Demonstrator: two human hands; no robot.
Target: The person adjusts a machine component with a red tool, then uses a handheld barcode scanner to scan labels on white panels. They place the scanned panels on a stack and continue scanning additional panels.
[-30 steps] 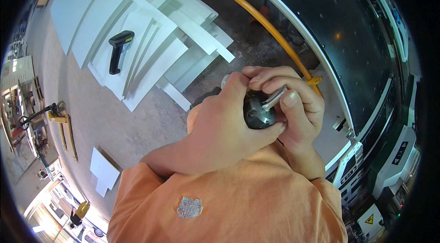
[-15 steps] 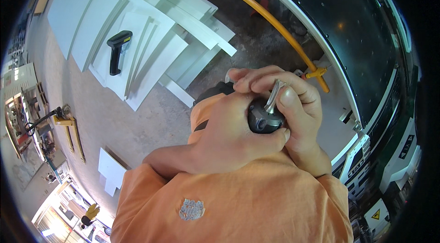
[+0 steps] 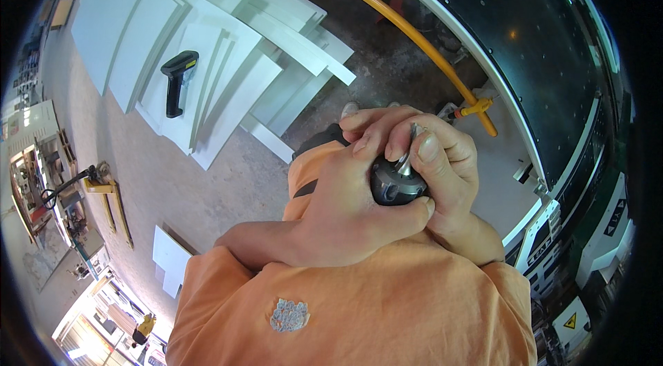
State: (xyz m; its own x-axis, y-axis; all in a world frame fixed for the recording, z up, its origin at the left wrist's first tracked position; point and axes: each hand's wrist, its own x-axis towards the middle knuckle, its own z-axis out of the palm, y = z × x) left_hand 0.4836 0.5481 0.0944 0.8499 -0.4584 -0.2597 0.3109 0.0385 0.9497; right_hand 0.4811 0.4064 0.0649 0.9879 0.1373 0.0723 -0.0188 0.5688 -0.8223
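Observation:
Close in front of my chest, my left hand [image 3: 342, 207] is wrapped round a black rounded chuck [image 3: 388, 188] with a grey ring, its thumb lying across the near side. From the top of the chuck sticks out a short shiny metal bit [image 3: 406, 162]. My right hand [image 3: 452, 166] closes round the bit, with thumb and fingertips on it, so its upper end is mostly covered. The right hand's other fingers curl over toward my left hand. Whatever lies below the chuck is hidden by my hands.
White panels [image 3: 242, 90] lie stacked at the far left, with a black handheld scanner [image 3: 177, 83] on top. A yellow pipe [image 3: 394, 14] runs beside the dark machine bed [image 3: 532, 41] on the right. A yellow pallet jack [image 3: 107, 193] and a distant person [image 3: 143, 330] are at the left.
My right fingers have drawn in over the bit, covering more of its upper end. Both hands have shifted slightly left. The left hand keeps its hold on the chuck.

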